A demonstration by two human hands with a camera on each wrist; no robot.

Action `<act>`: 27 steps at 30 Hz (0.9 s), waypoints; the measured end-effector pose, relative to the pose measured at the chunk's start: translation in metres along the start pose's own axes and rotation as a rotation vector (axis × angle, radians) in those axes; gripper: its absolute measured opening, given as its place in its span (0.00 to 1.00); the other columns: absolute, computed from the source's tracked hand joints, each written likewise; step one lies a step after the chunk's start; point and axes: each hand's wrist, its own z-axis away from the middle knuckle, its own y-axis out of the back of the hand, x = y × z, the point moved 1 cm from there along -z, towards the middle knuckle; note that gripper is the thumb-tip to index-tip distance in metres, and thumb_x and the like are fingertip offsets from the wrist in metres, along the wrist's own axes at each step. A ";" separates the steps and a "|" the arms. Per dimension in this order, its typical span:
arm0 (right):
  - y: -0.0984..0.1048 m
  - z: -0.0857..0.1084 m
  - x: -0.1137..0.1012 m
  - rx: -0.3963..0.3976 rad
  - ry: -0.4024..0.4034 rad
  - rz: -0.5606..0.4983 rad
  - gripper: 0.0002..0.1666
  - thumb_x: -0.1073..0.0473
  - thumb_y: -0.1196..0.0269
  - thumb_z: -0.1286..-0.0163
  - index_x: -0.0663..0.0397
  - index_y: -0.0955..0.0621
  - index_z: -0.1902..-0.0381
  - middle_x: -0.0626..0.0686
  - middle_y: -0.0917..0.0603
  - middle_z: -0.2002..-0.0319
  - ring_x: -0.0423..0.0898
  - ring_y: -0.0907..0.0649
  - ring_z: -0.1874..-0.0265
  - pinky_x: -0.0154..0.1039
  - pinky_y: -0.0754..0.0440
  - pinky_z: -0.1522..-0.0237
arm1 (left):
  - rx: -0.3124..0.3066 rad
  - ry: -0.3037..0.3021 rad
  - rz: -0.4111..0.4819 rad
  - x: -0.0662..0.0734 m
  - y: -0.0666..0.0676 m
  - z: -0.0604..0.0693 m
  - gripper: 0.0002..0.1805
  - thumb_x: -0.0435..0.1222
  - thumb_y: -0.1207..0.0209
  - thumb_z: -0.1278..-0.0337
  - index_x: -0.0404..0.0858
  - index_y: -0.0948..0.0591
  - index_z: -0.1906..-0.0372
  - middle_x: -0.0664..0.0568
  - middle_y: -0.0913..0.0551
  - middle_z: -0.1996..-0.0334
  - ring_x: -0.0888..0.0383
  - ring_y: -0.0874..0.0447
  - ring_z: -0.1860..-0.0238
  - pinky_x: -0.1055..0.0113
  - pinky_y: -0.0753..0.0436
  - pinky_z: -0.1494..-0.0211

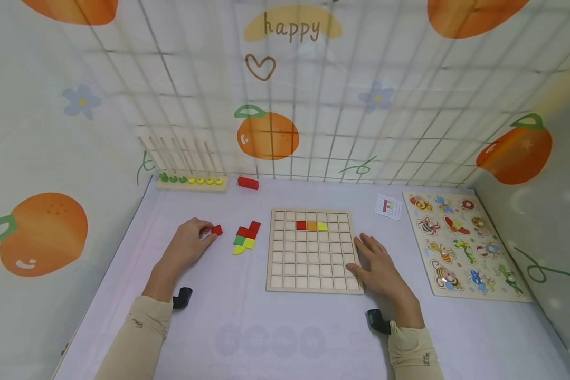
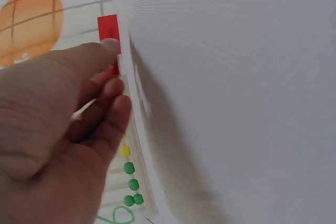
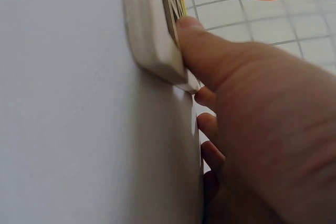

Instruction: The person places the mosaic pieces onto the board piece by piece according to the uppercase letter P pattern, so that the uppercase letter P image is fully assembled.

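Note:
Thumb and fingers of the left hand (image 1: 187, 243) pinch a small red piece (image 1: 217, 230) just above or on the table; the left wrist view shows this hand (image 2: 63, 108) from the thumb side. The wooden grid board (image 1: 314, 290) has a red square (image 1: 301, 225), an orange square (image 1: 312, 225) and a yellow square (image 1: 322, 226) side by side in its second row from the back. At the board's right edge rests the right hand (image 1: 380, 269), thumb on the rim and relaxed fingers outside it; the right wrist view also shows this hand (image 3: 262, 114) at the edge.
Red, green and yellow pieces (image 1: 246, 236) lie grouped between the left hand and the board. Behind them are a bead rack (image 1: 192, 186) and a red block (image 1: 248, 183). On the right lie a pattern card (image 1: 388, 206) and an animal puzzle board (image 1: 465, 248).

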 end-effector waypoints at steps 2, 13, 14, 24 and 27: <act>0.000 0.001 0.000 0.006 0.002 -0.002 0.49 0.46 0.33 0.30 0.58 0.40 0.21 0.63 0.46 0.19 0.68 0.50 0.20 0.73 0.48 0.26 | 0.007 -0.019 0.001 0.003 0.001 -0.001 0.19 0.39 0.34 0.34 0.32 0.17 0.44 0.43 0.19 0.58 0.50 0.24 0.57 0.59 0.20 0.55; 0.002 0.002 -0.001 0.009 0.010 -0.006 0.49 0.45 0.33 0.30 0.59 0.39 0.21 0.64 0.46 0.19 0.68 0.50 0.20 0.73 0.48 0.26 | -0.007 -0.002 -0.010 0.023 0.001 -0.005 0.21 0.41 0.34 0.34 0.35 0.17 0.42 0.43 0.20 0.54 0.48 0.23 0.53 0.55 0.16 0.49; 0.002 0.002 -0.001 0.006 0.009 -0.004 0.49 0.45 0.33 0.30 0.59 0.39 0.21 0.64 0.46 0.19 0.68 0.50 0.20 0.73 0.48 0.26 | -0.008 -0.004 -0.011 0.025 0.002 -0.005 0.21 0.42 0.34 0.34 0.35 0.18 0.42 0.44 0.20 0.54 0.48 0.23 0.53 0.54 0.16 0.49; 0.002 0.002 -0.003 0.014 0.010 -0.001 0.48 0.45 0.34 0.30 0.60 0.39 0.21 0.64 0.45 0.20 0.68 0.50 0.21 0.73 0.47 0.26 | -0.027 -0.066 0.000 0.055 0.001 -0.011 0.19 0.41 0.35 0.34 0.37 0.17 0.43 0.43 0.19 0.53 0.49 0.23 0.53 0.55 0.16 0.48; 0.002 0.002 -0.004 0.011 0.003 -0.008 0.48 0.45 0.34 0.30 0.59 0.40 0.21 0.64 0.46 0.19 0.68 0.50 0.20 0.72 0.48 0.25 | -0.035 -0.074 0.007 0.065 -0.001 -0.013 0.19 0.41 0.35 0.35 0.37 0.17 0.43 0.43 0.19 0.52 0.48 0.22 0.52 0.54 0.15 0.47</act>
